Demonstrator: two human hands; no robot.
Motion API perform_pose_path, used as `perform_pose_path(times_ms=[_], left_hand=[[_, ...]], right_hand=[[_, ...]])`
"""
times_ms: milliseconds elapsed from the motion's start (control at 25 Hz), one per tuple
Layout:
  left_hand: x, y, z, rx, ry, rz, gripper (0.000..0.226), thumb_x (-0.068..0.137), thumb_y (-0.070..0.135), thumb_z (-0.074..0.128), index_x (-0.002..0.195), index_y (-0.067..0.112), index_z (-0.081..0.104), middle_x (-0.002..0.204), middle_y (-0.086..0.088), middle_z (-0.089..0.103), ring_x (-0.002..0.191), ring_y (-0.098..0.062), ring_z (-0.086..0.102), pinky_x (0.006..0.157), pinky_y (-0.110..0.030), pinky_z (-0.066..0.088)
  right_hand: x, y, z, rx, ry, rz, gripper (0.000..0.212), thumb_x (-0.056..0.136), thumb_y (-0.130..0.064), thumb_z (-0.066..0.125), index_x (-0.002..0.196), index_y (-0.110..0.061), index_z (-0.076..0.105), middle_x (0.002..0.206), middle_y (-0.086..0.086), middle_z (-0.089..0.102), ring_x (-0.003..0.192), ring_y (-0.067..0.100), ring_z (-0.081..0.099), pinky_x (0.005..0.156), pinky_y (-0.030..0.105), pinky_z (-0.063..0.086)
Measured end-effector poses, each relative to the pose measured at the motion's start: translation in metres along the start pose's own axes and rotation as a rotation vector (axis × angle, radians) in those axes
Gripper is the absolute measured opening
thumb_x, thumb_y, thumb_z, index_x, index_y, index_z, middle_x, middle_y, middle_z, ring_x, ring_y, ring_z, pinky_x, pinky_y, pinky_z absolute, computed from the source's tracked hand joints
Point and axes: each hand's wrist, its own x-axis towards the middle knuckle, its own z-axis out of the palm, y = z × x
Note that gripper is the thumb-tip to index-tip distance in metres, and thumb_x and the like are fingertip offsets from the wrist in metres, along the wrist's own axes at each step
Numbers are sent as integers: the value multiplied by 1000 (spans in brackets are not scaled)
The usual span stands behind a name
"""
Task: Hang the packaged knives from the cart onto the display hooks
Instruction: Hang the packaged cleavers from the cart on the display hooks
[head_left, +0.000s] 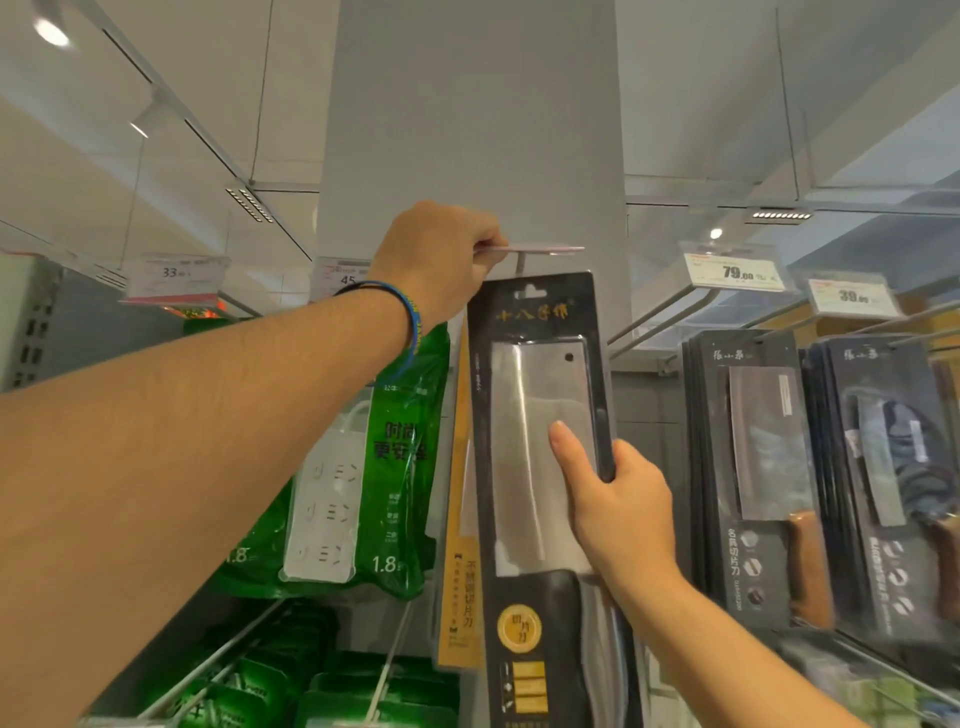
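A cleaver in a black blister pack (540, 395) is raised upright in front of a grey pillar. My right hand (618, 499) grips its right edge, thumb flat on the clear plastic over the blade. The pack's hang hole is just under a display hook with a flipped-up price tag holder (535, 250). My left hand (441, 260) pinches the left end of that holder and holds it level. Behind the black pack hangs another knife pack with a yellow card (460, 571). No cart is visible.
Green bags with white power strips (363, 467) hang on hooks at the left, more below. Dark packaged knives (753, 467) hang in rows at the right. Price tags (735, 273) stick out overhead, and long bare hooks (670, 312) reach toward me at right.
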Motion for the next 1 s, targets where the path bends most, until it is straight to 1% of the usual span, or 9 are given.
perform_pose_path(times_ms=[40,80,120,320,440,600,720,880,1000], left_hand=[[0,0,0,-5,1,1,23,98,32,56,107,20,73,100,-2,74,93,-24,63,80,-33,47],[0,0,0,-6,1,1,22,98,32,57,107,21,74,100,-3,74,93,-25,63,81,-33,47],[1,0,-1,-4,-1,3,22,97,33,57,106,21,74,100,-3,74,94,-26,63,81,-34,48],[0,2,1,18,8,15,24,97,35,56,109,24,73,103,-3,74,96,-27,63,83,-35,48],[2,1,0,32,8,7,23,94,32,58,109,25,75,102,0,74,94,-24,63,82,-33,49],[2,3,0,33,1,-3,24,92,29,59,110,26,75,103,1,75,95,-23,63,82,-31,46],[2,4,-1,40,-13,-4,25,92,29,59,110,26,75,103,1,75,94,-23,62,81,-32,46],[4,6,-2,26,-28,-41,25,89,28,60,109,28,76,102,1,75,95,-24,62,83,-33,47],[4,5,-2,14,-23,-62,27,87,26,61,109,29,76,102,0,75,95,-25,62,82,-33,48]], right_hand=[[2,-2,1,-14,-30,23,66,78,-78,63,77,-13,64,72,-1,71,66,18,68,64,44,61],[1,-3,3,-22,-47,39,64,79,-76,64,81,-12,66,75,3,72,71,24,70,67,52,60],[0,-3,3,-25,-54,48,62,80,-75,65,81,-12,67,76,3,72,72,26,70,68,54,59],[-4,-1,5,-48,-65,59,65,79,-79,60,82,-14,65,76,3,70,72,23,69,62,44,60],[-7,-2,10,-77,-83,78,73,81,-80,58,86,-7,64,81,11,70,75,30,67,68,49,58],[-9,-8,7,-66,-112,103,67,81,-79,59,82,-12,67,76,1,72,71,20,68,63,36,56],[-5,-13,0,-71,-126,108,66,80,-79,60,74,-13,60,67,-4,67,60,15,62,51,25,48],[-2,-13,-4,-120,-122,103,70,79,-81,59,78,-11,62,73,4,69,70,28,66,59,39,54],[-3,-15,1,-215,-129,64,62,75,-86,56,74,-25,62,65,-8,66,61,12,62,53,32,48]])
